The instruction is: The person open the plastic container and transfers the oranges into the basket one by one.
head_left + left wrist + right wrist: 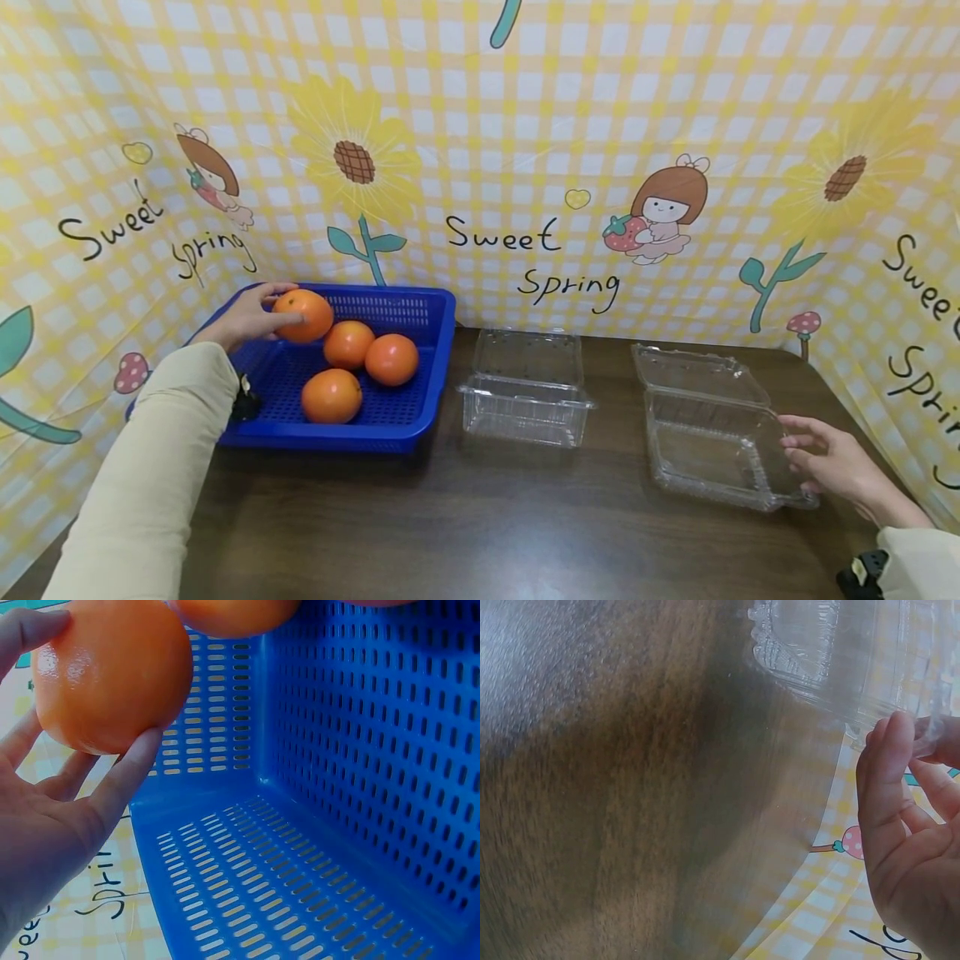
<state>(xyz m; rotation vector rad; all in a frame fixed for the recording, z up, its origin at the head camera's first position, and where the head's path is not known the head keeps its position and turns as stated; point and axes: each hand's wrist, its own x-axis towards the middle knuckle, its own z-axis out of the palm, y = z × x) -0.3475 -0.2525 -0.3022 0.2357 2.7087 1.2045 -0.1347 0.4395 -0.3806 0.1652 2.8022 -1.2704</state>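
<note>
My left hand (251,318) grips an orange (304,316) over the back left of a blue basket (431,392). In the left wrist view the thumb and fingers curl round the orange (112,675), clear of the basket floor. Several more oranges (332,396) lie in the basket's middle and right. At the right of the table, my right hand (828,458) pinches the right rim of an open clear plastic container (705,450), its lid folded back. The right wrist view shows thumb and fingertips (900,731) on that thin clear edge.
A second clear plastic container (525,408) with a raised lid stands between the basket and the held container. Brown wood table (480,525) runs along the front. A yellow checked cloth (510,108) with printed flowers hangs behind and at both sides.
</note>
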